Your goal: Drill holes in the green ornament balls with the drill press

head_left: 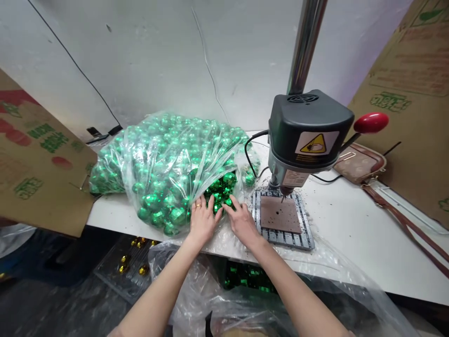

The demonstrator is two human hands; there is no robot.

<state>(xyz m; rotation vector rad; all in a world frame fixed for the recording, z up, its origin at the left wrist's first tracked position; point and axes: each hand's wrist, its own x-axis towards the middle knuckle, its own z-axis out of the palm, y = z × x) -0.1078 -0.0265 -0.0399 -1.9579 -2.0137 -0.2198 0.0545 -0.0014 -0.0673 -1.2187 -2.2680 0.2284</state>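
Note:
A large clear plastic bag (pixel 157 159) full of shiny green faceted balls lies on its side on the white table, its mouth facing me. At that mouth, my left hand (pixel 202 219) rests with spread fingers against the bag's edge and the nearest balls. My right hand (pixel 242 223) is just right of it, fingers apart and slightly bent, the fingertips by the loose green balls (pixel 220 189) in the opening. The two thumbs come close together. No ball shows clearly gripped in either hand; the fingertips are partly hidden among the balls.
Right of my hands stands a bench drill press (pixel 308 131) with a red-knobbed lever, over a slotted base carrying a brown board (pixel 280 214). Cardboard boxes flank both sides; a handbag (pixel 361 164) lies right. Below the edge are a plastic-lined container of green balls (pixel 249 277) and gold balls (pixel 143 269).

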